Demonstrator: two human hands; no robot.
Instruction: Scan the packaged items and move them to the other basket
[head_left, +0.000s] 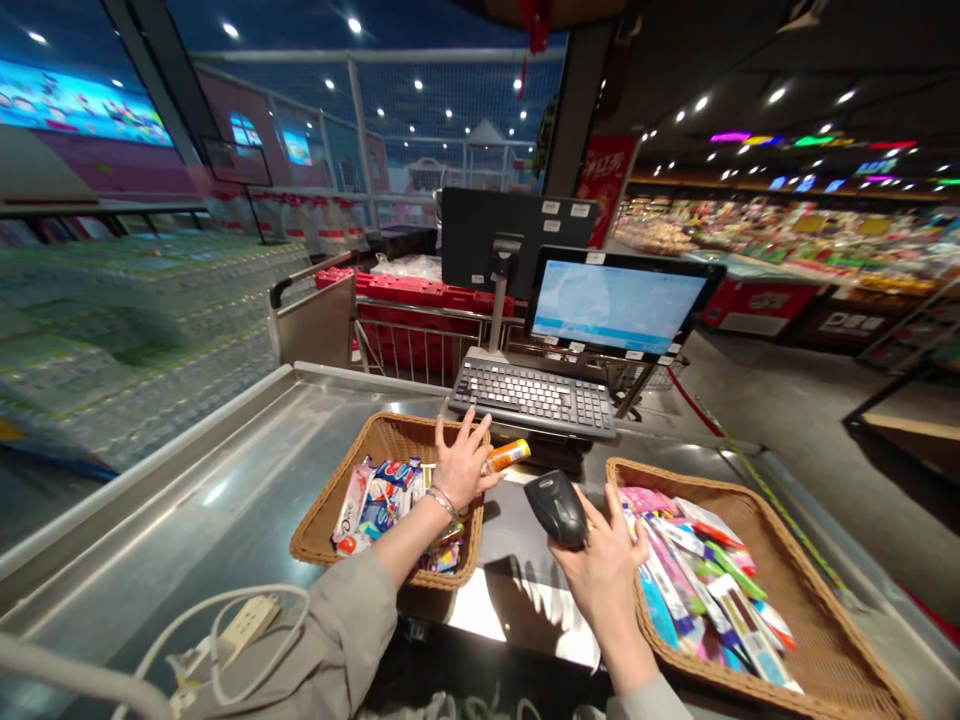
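Observation:
My left hand (pixel 461 465), with a bangle at the wrist, reaches over the right side of the left wicker basket (pixel 311 530). Its fingers are spread, while a small orange tube with a yellow end (pixel 508 455) sticks out to the right, held near the thumb. Several packaged snacks (pixel 382 495) lie in that basket. In my right hand (pixel 600 550) is a black barcode scanner (pixel 556 508), its head pointing up and left towards the tube. The right wicker basket (pixel 817 600) stands beside this hand with several colourful packs (pixel 697 570) inside.
A keyboard (pixel 534 393) and a lit monitor (pixel 615 302) stand behind the baskets, with a second screen (pixel 517 235) facing away. A power strip (pixel 240 630) with white cables lies on the metal counter (pixel 247 470) at left. Beyond is a shopping cart (pixel 412 340).

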